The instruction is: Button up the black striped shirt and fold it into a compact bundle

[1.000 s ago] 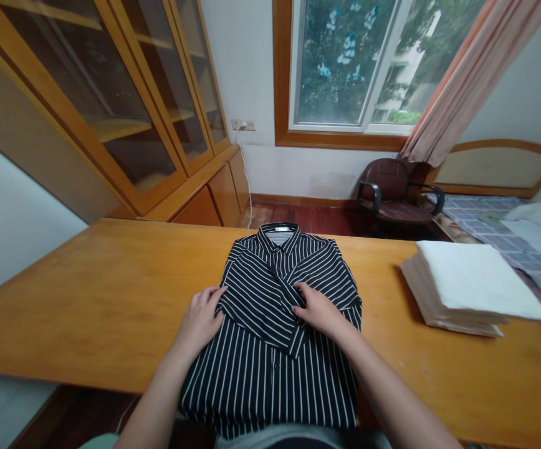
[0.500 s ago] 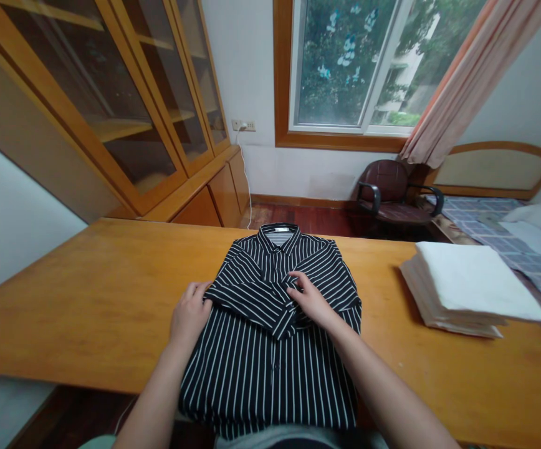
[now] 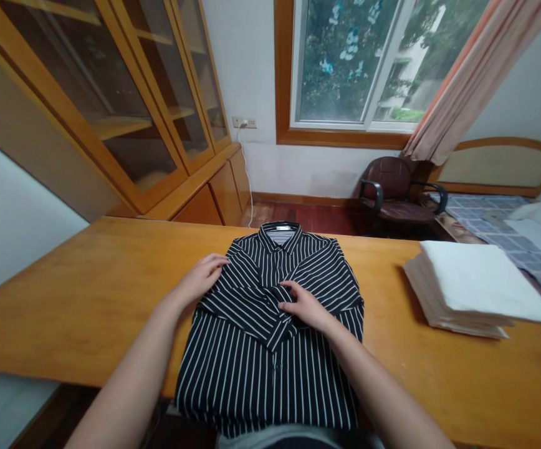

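A black shirt [image 3: 270, 374] with white stripes lies front up, its collar toward the far edge of the wooden table [image 3: 88, 299]. Both sleeves are folded inward across the chest, and the cuffs overlap near the middle. My left hand [image 3: 205, 275] rests at the shirt's left edge below the shoulder, fingers stretched onto the folded sleeve. Over the crossed cuffs, my right hand [image 3: 304, 305] touches the fabric with thumb and forefinger spread apart. The shirt's bottom hangs over the near table edge.
A stack of folded white cloth-like sheets [image 3: 480, 280] sits on the table's right side. Beyond the table are a dark red armchair [image 3: 392, 187], a bed [image 3: 495, 218] and a window [image 3: 336, 75]. A glass-fronted cabinet [image 3: 186, 165] stands at the left.
My left hand has slid up the shirt's left edge, from the sleeve's fold toward the shoulder. My right hand has shifted slightly down and left; the overlapping cuffs have moved a little.
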Motion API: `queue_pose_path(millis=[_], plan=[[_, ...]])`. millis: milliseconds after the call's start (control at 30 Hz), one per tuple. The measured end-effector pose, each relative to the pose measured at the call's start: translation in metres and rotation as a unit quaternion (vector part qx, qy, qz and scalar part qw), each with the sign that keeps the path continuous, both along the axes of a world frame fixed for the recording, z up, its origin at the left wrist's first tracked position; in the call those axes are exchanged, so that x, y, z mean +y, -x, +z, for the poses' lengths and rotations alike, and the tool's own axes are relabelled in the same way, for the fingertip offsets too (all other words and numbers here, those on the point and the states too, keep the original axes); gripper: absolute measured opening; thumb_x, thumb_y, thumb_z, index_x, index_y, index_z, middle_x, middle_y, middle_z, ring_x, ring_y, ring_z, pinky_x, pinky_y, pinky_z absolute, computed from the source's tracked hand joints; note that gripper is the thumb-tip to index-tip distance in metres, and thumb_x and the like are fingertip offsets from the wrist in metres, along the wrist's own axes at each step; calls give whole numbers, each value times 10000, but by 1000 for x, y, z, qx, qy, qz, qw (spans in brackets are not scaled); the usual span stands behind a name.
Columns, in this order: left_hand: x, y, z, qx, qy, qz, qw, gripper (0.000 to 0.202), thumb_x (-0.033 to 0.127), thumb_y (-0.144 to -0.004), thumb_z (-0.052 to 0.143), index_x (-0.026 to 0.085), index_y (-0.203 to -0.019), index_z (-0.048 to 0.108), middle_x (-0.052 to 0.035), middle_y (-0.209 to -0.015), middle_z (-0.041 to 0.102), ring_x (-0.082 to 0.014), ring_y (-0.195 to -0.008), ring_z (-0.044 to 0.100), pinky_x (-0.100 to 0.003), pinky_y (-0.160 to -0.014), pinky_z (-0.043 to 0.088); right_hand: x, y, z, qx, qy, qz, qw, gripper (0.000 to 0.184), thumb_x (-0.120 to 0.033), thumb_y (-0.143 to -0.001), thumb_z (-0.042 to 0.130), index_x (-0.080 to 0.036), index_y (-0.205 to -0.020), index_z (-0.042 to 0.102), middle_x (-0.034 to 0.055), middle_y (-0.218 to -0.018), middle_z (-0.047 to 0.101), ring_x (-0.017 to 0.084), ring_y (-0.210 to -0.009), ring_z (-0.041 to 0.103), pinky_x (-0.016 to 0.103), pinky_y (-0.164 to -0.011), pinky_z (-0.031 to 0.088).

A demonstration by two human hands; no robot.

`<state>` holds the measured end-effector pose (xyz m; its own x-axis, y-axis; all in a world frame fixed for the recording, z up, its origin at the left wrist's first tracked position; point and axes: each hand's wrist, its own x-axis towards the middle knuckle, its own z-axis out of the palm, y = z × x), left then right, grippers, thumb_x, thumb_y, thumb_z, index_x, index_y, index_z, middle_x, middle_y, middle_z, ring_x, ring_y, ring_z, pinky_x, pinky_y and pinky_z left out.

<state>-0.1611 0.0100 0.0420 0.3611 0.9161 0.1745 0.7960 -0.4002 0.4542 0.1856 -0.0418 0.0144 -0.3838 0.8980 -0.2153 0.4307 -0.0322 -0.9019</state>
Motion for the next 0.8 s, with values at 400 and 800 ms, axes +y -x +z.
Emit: queue_pose_path(millis=[400,800], plan=[[108,-32,-17,123,122,38,984,355,338,-836,559,220,-1162,638,-83,-1168,579,-260,-1060,590,-366,-974,463,-12,-2,25,9,31,25,999,755,-274,-735,786,-311,-1419,468,63,-1345,593,278,-1316,505,440,-1073,406],[126,-2,-21,111,62,120,985,196,306,-899,461,187,-933,613,-86,-1101,530,-227,-988,578,-334,-961,448,-7,3,20,-11,18,1,1000,693,-320,-795,731,-313,-1429,452,70,-1265,610,254,-1189,589,405,-1003,451]])
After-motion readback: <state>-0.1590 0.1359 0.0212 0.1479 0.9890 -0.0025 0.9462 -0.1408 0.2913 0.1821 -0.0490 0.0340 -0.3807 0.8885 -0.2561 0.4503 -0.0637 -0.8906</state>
